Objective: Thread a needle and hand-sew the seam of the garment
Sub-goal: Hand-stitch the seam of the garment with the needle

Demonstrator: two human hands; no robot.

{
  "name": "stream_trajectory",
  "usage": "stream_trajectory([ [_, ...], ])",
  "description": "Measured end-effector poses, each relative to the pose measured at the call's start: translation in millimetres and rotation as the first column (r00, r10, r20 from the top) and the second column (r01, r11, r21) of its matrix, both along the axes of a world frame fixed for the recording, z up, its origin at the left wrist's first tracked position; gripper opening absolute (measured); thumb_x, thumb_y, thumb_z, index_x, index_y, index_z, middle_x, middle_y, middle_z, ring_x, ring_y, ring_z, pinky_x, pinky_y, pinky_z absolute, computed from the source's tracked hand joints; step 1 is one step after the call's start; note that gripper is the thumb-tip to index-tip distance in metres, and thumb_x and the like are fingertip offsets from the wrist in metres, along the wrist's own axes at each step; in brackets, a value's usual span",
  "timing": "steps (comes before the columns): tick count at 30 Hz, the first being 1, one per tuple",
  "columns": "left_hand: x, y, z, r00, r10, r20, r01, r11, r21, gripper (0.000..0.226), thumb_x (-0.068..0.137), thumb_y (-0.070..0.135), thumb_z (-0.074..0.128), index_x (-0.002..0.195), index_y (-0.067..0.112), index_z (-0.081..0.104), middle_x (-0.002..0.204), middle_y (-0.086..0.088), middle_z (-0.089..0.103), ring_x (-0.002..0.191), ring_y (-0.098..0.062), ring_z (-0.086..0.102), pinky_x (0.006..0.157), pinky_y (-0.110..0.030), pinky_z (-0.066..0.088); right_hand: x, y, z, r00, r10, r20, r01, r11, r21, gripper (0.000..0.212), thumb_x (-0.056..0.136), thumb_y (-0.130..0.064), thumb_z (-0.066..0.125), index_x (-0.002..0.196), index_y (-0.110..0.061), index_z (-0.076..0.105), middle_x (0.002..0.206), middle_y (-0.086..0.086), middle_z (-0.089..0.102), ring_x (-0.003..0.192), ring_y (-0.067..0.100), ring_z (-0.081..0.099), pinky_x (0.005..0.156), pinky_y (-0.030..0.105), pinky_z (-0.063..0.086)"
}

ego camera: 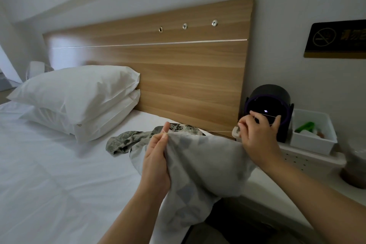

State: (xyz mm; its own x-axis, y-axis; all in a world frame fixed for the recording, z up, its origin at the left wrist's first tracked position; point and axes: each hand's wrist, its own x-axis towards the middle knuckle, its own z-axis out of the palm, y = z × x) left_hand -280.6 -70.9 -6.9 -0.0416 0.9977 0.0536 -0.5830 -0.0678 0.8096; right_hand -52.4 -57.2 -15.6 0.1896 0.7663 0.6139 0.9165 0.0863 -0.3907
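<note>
Cloth of the garment (pixel 200 166) fills the lower centre of the frame, bunched and hanging over the near edge of the bed (pixel 49 164), with its patterned far end lying on the sheet. The left hand (pixel 156 158) holds a raised fold at centre, thumb and fingers pressed together on the cloth at the point where the thread (pixel 202 132) leaves it. That thread runs taut and nearly level toward centre right, to the right hand (pixel 257 138), whose fingers are curled and pinch it. A fine pale line (pixel 269 116) crosses between the raised fingertips; it is too small to tell whether it is the needle or more thread.

Threading looks done, and this reads as a stitch being drawn through the seam. The next move calls for pulling only until the stitch sits snug without puckering, then bringing the point back to the cloth just beside the left pinch.

Beyond the right hand stand a dark round device (pixel 269 103) and a white tray (pixel 315 142). Farther off are two pillows (pixel 79 95) and the wooden headboard (pixel 178 65).
</note>
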Motion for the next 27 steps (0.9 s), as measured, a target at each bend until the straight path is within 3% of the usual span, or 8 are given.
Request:
stream_trajectory([
  [4, -1.2, 1.6, -3.6, 0.998, 0.031, -0.059, -0.032, 0.999, -0.021, 0.016, 0.098, 0.015, 0.048, 0.089, 0.011, 0.06, 0.122, 0.011, 0.067, 0.109, -0.005, 0.063, 0.082, -0.025, 0.048, 13.1, 0.9, 0.4, 0.996, -0.067, 0.053, 0.065, 0.997, 0.027, 0.009, 0.091, -0.009, 0.058, 0.094, -0.006, 0.066, 0.105, 0.02, 0.065, 0.123, 0.037, 0.05, 0.107, 0.07, 0.004],
  [8, 0.0, 2.3, -5.2, 0.991, 0.031, -0.127, -0.034, 0.999, -0.019, 0.017, 0.098, 0.013, 0.047, 0.094, 0.005, 0.061, 0.124, 0.009, 0.066, 0.115, -0.008, 0.06, 0.089, -0.027, 0.046, 6.6, 0.4, 8.1, 0.997, -0.073, 0.001, 0.072, 0.996, 0.046, 0.011, 0.093, -0.012, 0.055, 0.095, -0.007, 0.065, 0.106, 0.015, 0.064, 0.123, 0.032, 0.05, 0.109, 0.065, 0.001],
  [10, 0.7, 1.4, -4.9, 0.988, -0.009, -0.152, 0.005, 1.0, -0.025, 0.017, 0.098, 0.013, 0.047, 0.088, 0.005, 0.059, 0.121, 0.01, 0.067, 0.115, -0.01, 0.06, 0.094, -0.029, 0.047, -8.5, -3.0, 20.6, 0.995, 0.052, -0.085, -0.045, 0.996, 0.08, 0.01, 0.095, -0.014, 0.053, 0.091, -0.012, 0.063, 0.094, 0.004, 0.067, 0.11, 0.027, 0.056, 0.111, 0.059, 0.016],
  [12, 3.0, -0.1, -3.8, 0.982, -0.065, -0.18, 0.06, 0.998, -0.034, 0.015, 0.097, 0.013, 0.048, 0.095, 0.002, 0.058, 0.12, 0.008, 0.068, 0.113, -0.012, 0.062, 0.09, -0.026, 0.049, -32.2, -10.6, 35.7, 0.915, 0.326, -0.239, -0.31, 0.945, 0.104, 0.011, 0.094, -0.014, 0.054, 0.086, -0.019, 0.058, 0.082, -0.003, 0.069, 0.09, 0.018, 0.061, 0.093, 0.039, 0.043],
  [15, 7.4, -2.9, -4.7, 0.96, -0.133, -0.248, 0.134, 0.991, -0.015, 0.018, 0.095, 0.01, 0.05, 0.081, 0.005, 0.061, 0.117, -0.002, 0.069, 0.111, -0.019, 0.063, 0.096, -0.035, 0.047, -69.8, -23.1, 44.8, 0.764, 0.545, -0.345, -0.566, 0.823, 0.046, 0.014, 0.096, -0.016, 0.053, 0.086, -0.026, 0.053, 0.083, -0.006, 0.068, 0.077, 0.012, 0.064, 0.069, 0.027, 0.049],
  [18, 6.3, -9.3, -3.8, 0.875, -0.093, -0.476, 0.128, 0.991, 0.042, 0.031, 0.094, 0.014, 0.054, 0.07, 0.024, 0.07, 0.084, -0.005, 0.067, 0.083, -0.019, 0.056, 0.076, -0.028, 0.046, -85.6, -26.6, 34.5, 0.768, 0.58, -0.27, -0.6, 0.8, 0.014, 0.007, 0.097, -0.017, 0.05, 0.091, -0.02, 0.052, 0.077, -0.01, 0.059, 0.074, 0.009, 0.057, 0.068, 0.029, 0.045],
  [21, -2.1, -11.7, -2.5, 0.726, 0.013, -0.688, 0.119, 0.982, 0.144, 0.023, 0.093, 0.017, 0.059, 0.072, 0.025, 0.067, 0.063, 0.014, 0.059, 0.062, -0.001, 0.05, 0.055, -0.011, 0.039, -83.9, -24.5, 24.2, 0.782, 0.577, -0.236, -0.6, 0.8, -0.029, 0.007, 0.099, -0.022, 0.046, 0.096, -0.018, 0.052, 0.071, -0.015, 0.05, 0.068, 0.003, 0.049, 0.063, 0.025, 0.04],
  [27, -10.0, -13.4, -5.9, 0.587, -0.072, -0.807, 0.291, 0.948, 0.127, 0.012, 0.086, 0.024, 0.069, 0.075, 0.027, 0.068, 0.067, 0.015, 0.062, 0.064, -0.001, 0.054, 0.062, -0.017, 0.045, -66.1, -28.3, 18.7, 0.774, 0.589, -0.231, -0.599, 0.8, 0.034, 0.007, 0.097, -0.016, 0.05, 0.092, -0.019, 0.051, 0.059, -0.016, 0.047, 0.057, 0.0, 0.049, 0.055, 0.014, 0.036],
])
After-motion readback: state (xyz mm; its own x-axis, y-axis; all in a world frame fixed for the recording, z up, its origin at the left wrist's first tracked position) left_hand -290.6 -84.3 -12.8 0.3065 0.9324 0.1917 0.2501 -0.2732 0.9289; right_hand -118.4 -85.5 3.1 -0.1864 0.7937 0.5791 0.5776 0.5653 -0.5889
